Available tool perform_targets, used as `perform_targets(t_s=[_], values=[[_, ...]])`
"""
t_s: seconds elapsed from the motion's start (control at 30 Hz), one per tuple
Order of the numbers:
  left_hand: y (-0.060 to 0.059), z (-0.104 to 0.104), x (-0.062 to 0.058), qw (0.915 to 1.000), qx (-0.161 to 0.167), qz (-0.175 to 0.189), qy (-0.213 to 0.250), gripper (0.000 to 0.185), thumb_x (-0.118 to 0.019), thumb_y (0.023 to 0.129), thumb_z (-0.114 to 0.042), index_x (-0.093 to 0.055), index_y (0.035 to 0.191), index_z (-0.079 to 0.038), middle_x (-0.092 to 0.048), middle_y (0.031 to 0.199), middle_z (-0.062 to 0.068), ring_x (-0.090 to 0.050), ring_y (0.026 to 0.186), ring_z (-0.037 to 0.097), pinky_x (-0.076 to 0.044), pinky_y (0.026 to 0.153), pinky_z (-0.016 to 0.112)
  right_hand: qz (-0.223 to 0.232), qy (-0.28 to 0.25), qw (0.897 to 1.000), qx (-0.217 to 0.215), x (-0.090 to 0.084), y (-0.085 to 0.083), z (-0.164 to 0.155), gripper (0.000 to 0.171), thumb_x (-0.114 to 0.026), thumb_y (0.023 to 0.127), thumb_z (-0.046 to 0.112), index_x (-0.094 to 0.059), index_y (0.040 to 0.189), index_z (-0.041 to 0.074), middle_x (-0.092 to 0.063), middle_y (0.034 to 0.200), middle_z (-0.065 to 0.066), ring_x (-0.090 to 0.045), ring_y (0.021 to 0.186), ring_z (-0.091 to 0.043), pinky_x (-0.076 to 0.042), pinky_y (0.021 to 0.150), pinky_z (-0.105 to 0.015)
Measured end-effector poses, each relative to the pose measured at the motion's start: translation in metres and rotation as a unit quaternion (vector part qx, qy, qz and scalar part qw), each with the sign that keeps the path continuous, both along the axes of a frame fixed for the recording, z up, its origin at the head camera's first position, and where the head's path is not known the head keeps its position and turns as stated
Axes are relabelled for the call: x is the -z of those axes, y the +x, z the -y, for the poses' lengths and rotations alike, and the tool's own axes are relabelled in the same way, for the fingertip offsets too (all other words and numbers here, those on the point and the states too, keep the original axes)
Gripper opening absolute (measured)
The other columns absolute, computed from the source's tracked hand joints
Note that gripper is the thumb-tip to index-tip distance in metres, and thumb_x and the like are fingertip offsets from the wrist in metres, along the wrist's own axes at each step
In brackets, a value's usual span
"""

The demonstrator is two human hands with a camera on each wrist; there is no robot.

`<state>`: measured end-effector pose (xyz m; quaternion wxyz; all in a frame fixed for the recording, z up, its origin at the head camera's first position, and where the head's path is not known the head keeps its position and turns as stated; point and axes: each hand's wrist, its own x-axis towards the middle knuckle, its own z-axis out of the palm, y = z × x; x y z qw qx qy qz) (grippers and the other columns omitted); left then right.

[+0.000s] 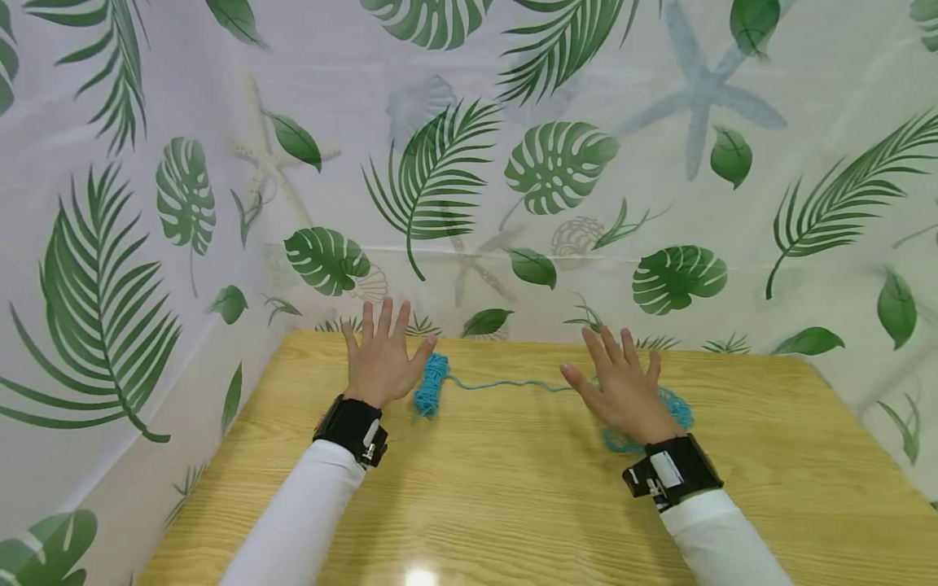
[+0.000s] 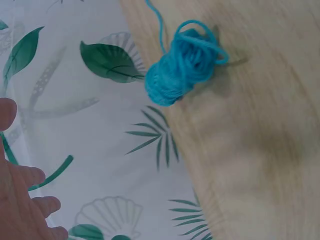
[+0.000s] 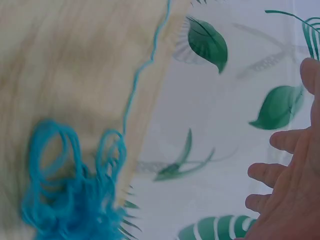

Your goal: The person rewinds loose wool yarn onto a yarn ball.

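Leaf-print curtain [image 1: 557, 163] is backing a wooden counter [image 1: 513, 488]. Left hand [image 1: 381, 358] and right hand [image 1: 623, 382] are hovering, fingers spread, grasping nothing. Wound yarn bundle [image 1: 431, 384] is lying beside the left; loose yarn pile [image 1: 670, 407] under the right. Advisable: pinch the connecting strand [image 1: 506, 382], keeping tension even.

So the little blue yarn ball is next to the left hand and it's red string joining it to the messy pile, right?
Not quite. The strand is blue, like the yarn ball beside the left hand; the head view shows it running to the loose yarn pile by the right hand.
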<state>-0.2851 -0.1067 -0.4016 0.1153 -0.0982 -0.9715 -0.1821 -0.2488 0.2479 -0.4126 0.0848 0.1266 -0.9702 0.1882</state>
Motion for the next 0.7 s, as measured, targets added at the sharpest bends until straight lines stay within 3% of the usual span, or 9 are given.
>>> perform_targets(t_s=[0.13,0.27,0.4,0.53,0.6,0.7], values=[[-0.005,-0.005,0.01,0.9994,-0.005,0.033,0.002,0.075,-0.042,0.106,-0.055,-0.024,0.162,-0.009,-0.019,0.165,0.022,-0.006,0.152,0.045,-0.003,0.118,0.068,0.012,-0.001,1.0,-0.013,0.015,-0.01,0.02,0.078,-0.043,0.105,0.056,-0.025,0.16,0.003,-0.019,0.162,-0.03,-0.002,0.149,-0.053,0.005,0.107,-0.08],[-0.01,-0.015,0.022,0.998,-0.015,0.062,0.007,0.068,-0.048,0.106,-0.048,-0.037,0.155,-0.001,-0.034,0.156,0.029,-0.025,0.145,0.05,-0.024,0.112,0.069,0.025,0.012,0.999,-0.024,0.027,-0.023,0.057,0.069,-0.051,0.105,0.048,-0.039,0.154,0.002,-0.036,0.154,-0.03,-0.02,0.146,-0.053,-0.01,0.106,-0.081],[-0.005,-0.03,0.04,0.9938,-0.031,0.106,0.007,0.055,-0.052,0.105,-0.041,-0.059,0.133,0.006,-0.046,0.137,0.033,-0.04,0.128,0.052,-0.039,0.1,0.065,0.074,0.034,0.996,-0.023,0.042,-0.03,0.099,0.057,-0.062,0.101,0.04,-0.054,0.144,0.003,-0.052,0.14,-0.025,-0.041,0.133,-0.049,-0.028,0.102,-0.073],[0.002,-0.043,0.056,0.989,-0.05,0.138,0.02,0.044,-0.058,0.102,-0.036,-0.067,0.116,0.005,-0.051,0.124,0.033,-0.046,0.118,0.051,-0.044,0.093,0.063,0.106,0.043,0.993,-0.024,0.059,-0.034,0.135,0.05,-0.067,0.098,0.037,-0.062,0.135,0.004,-0.056,0.132,-0.022,-0.048,0.126,-0.046,-0.034,0.1,-0.068],[0.003,-0.049,0.059,0.9878,-0.055,0.14,0.04,0.04,-0.061,0.1,-0.032,-0.068,0.112,0.005,-0.052,0.119,0.032,-0.048,0.115,0.051,-0.045,0.092,0.062,0.1,0.044,0.994,-0.024,0.064,-0.036,0.148,0.041,-0.067,0.098,0.036,-0.068,0.125,0.005,-0.056,0.128,-0.021,-0.049,0.123,-0.044,-0.035,0.099,-0.067],[0.002,-0.054,0.06,0.988,-0.049,0.13,0.068,0.03,-0.065,0.096,-0.023,-0.066,0.105,0.005,-0.056,0.109,0.029,-0.052,0.107,0.047,-0.047,0.088,0.058,0.081,0.04,0.996,-0.027,0.065,-0.04,0.162,0.023,-0.068,0.097,0.031,-0.072,0.096,0.008,-0.057,0.122,-0.02,-0.05,0.118,-0.042,-0.037,0.095,-0.064]])
